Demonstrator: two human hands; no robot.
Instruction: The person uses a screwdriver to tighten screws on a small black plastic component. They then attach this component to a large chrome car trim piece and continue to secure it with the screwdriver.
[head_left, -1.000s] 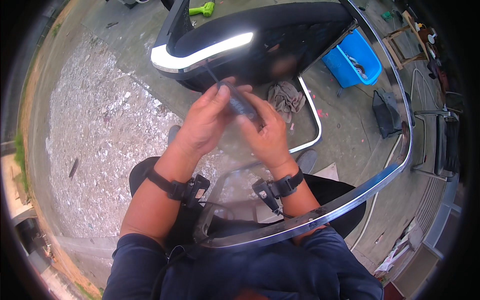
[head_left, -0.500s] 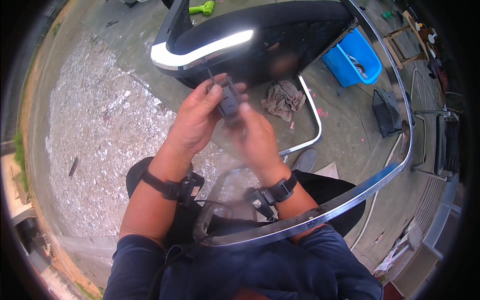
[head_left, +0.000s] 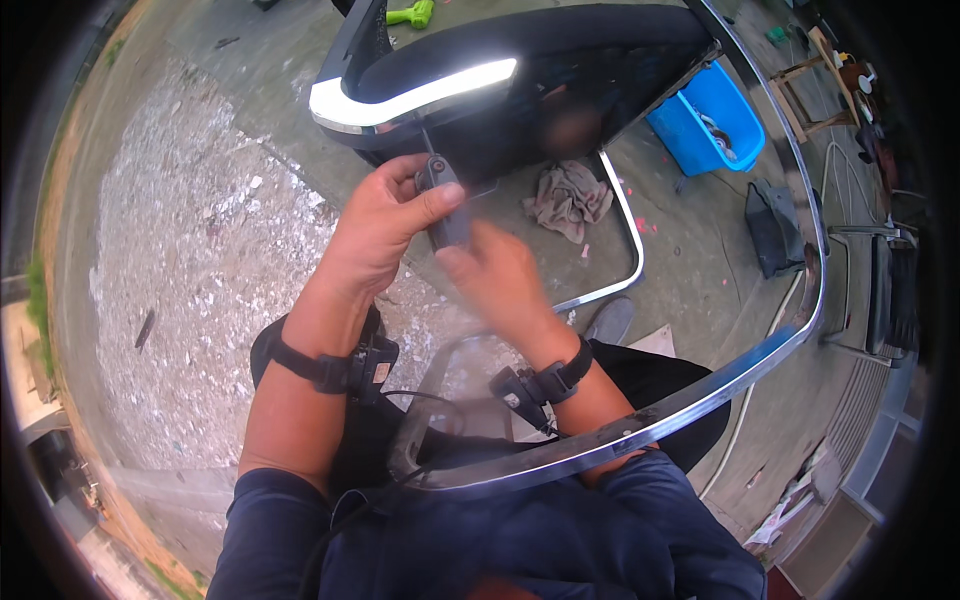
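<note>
Clearly, in the head view, both forearms rise from the lower edge and angle inward, so that the two hands meet near each other below the chair's seat point(head_left: 620, 75). The left hand point(head_left: 375, 225) is clamped on a dark grey folding tool point(head_left: 451, 230), its thumb laid across the body from the left and its fingers curled behind, the wrist tilted toward the right. From the tool's upper end a thin rod points up to the chair's shiny metal frame point(head_left: 345, 108); whether its tip touches cannot be told. The right hand point(head_left: 505, 285), blurred, reaches up from the right with fingers bent at the tool's lower end; whether it grips is unclear. Past the tool, a crumpled grey cloth point(head_left: 568, 200) lies on the ground, and a blue bin point(head_left: 700, 140) stands farther right.
</note>
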